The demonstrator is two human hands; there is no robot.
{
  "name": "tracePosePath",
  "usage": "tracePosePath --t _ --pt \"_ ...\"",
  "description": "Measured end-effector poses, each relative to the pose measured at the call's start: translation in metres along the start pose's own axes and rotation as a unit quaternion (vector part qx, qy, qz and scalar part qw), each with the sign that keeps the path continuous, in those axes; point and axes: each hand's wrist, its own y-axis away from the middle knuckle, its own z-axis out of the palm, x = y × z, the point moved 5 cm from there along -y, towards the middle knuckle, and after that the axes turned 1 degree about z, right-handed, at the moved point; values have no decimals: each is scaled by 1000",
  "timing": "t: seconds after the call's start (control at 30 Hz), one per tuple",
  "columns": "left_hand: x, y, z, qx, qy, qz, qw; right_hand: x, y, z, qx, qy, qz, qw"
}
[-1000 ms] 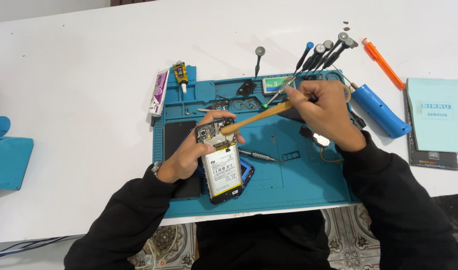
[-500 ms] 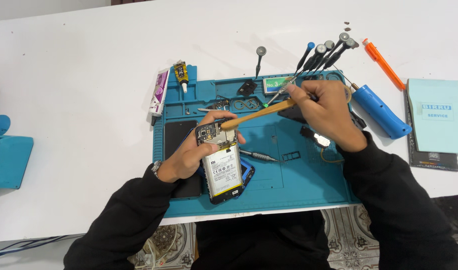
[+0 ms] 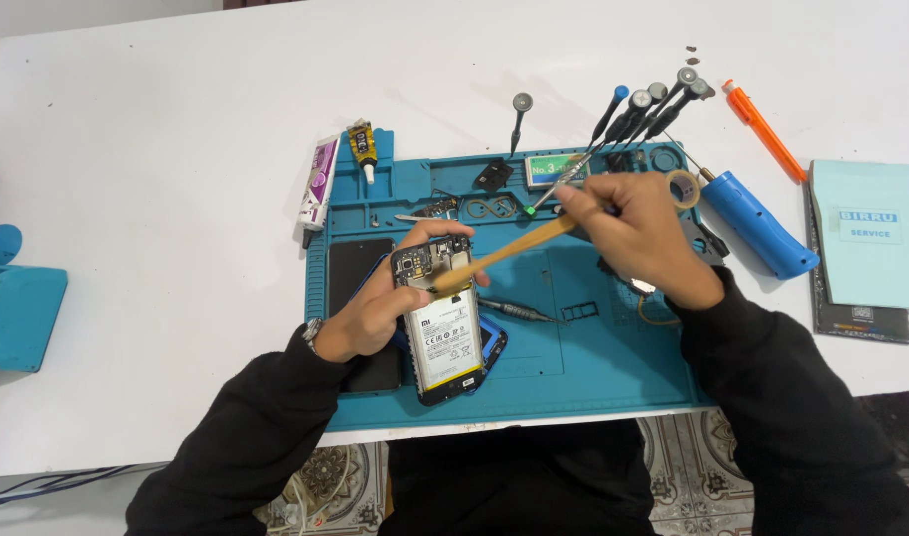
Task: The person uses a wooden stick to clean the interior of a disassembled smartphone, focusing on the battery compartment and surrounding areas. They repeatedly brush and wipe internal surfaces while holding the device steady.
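An opened smartphone [image 3: 442, 333] with its back off, showing a white battery and a dark circuit board, lies tilted on the blue repair mat [image 3: 563, 377]. My left hand [image 3: 375, 303] grips the phone along its left side and top. My right hand [image 3: 638, 233] holds a flat tan wooden stick [image 3: 504, 253] whose tip rests on the phone's upper part near the board. The same hand also pinches thin metal tweezers [image 3: 559, 184] that point up and to the left.
Several screwdrivers [image 3: 648, 104] stand at the mat's top right. A blue cylindrical tool [image 3: 757, 226], an orange pen-like tool [image 3: 762, 129] and a teal booklet [image 3: 869, 238] lie to the right. Glue tubes [image 3: 363, 147] sit top left, a blue device [image 3: 12, 298] at far left.
My right hand has shifted slightly left with the stick, its tip staying at the phone's upper part. My left hand and the phone stay in place.
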Motion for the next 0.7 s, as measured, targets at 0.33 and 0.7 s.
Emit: tracePosePath --t 0.33,0.7 --pt "3 0 2 -3 35 -10 999 -8 -1 4 -6 22 2 1000" --pt "5 1 2 -3 35 -1 999 -3 -2 -1 -27 -17 -11 999"
